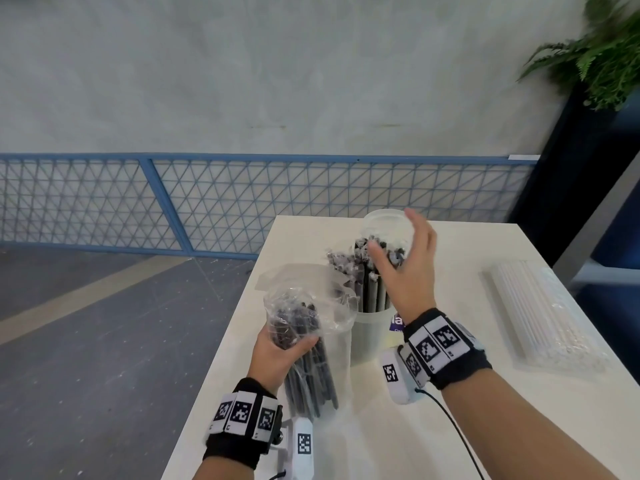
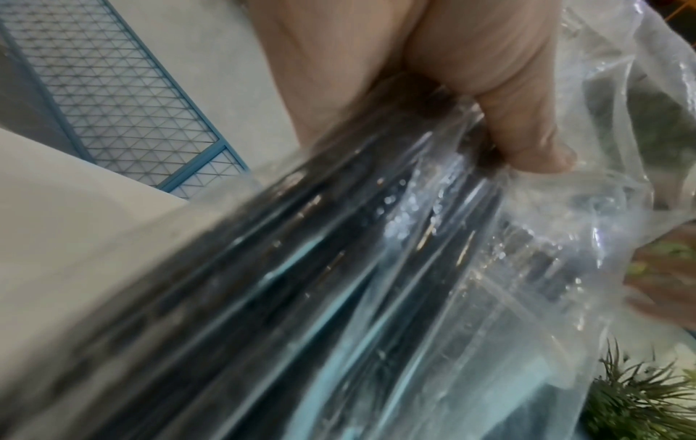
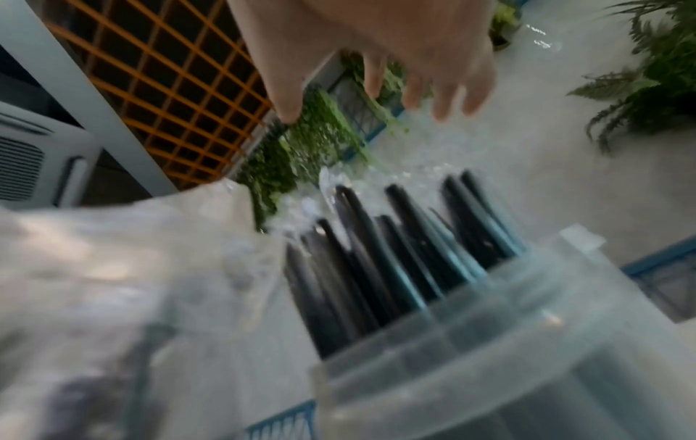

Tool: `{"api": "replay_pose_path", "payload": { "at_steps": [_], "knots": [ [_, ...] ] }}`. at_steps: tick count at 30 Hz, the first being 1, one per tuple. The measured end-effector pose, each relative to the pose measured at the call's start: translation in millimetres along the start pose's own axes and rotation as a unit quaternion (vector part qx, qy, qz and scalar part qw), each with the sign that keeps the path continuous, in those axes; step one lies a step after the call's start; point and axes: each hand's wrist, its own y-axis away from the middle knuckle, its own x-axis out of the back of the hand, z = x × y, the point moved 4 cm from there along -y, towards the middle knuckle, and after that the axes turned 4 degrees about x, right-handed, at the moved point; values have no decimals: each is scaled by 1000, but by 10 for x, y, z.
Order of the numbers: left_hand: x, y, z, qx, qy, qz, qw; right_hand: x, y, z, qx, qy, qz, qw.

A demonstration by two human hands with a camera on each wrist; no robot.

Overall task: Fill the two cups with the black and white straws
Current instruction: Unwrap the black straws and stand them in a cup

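On the white table (image 1: 450, 427), my left hand (image 1: 280, 348) grips a clear plastic bag (image 1: 308, 306) of black straws and holds it upright at the table's left edge. In the left wrist view my thumb (image 2: 519, 134) presses on the bag (image 2: 376, 268). A translucent cup (image 1: 369, 337) beside the bag holds a bunch of wrapped black straws (image 1: 372, 289). My right hand (image 1: 398, 244) hovers just above their tops, fingers spread and holding nothing. A second clear cup (image 1: 381, 221) stands behind the first. The right wrist view shows the black straws (image 3: 395, 253) in the cup (image 3: 489, 342) below my right hand (image 3: 376, 74).
A flat packet of white straws (image 1: 540, 313) lies at the table's right side. A blue mesh railing (image 1: 242, 202) runs behind the table. A dark planter with a fern (image 1: 595, 64) stands at the far right. Grey floor lies to the left of the table.
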Motion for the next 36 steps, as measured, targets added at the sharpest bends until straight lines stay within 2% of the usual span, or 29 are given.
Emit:
{"api": "replay_pose_path", "payload": {
  "at_steps": [1,2,3,5,7,12,15,17,20,23,25,28,33,36],
  "knots": [
    [-16,0,4,0,-4,-4,1000,108,51,-131,42,-16,57,997],
    [-29,0,5,0,-7,-8,1000,182,111,-256,81,-36,76,993],
    [-42,1,9,-1,-8,-11,1000,209,177,-367,105,-56,53,991],
    [-61,4,20,-8,-5,-17,1000,143,334,-492,120,-59,-68,989],
    [-81,11,20,-15,-2,-32,999,23,503,-480,122,-16,-175,977],
    [-186,54,33,-28,-24,-80,996,-202,720,-290,65,100,-332,936],
    [-229,77,49,-33,-28,-99,994,-268,788,-261,50,95,-379,919],
    [-251,93,60,-39,-33,-120,991,-311,840,-270,38,40,-371,927],
    [-302,148,74,-48,-70,-165,983,-381,962,-219,-22,-32,-340,940],
    [-359,212,72,-9,-95,-215,972,-429,1081,-144,-101,-78,-303,944],
    [-368,229,52,14,-100,-232,967,-460,1145,-84,-155,-113,-281,940],
    [-399,239,54,20,-114,-245,963,-518,1216,5,-233,-172,-269,919],
    [-428,226,30,74,-104,-259,957,-579,1151,56,-238,-159,-276,917],
    [-376,202,-35,63,-117,-236,963,-556,1137,52,-264,-208,-279,899]
  ]
}}
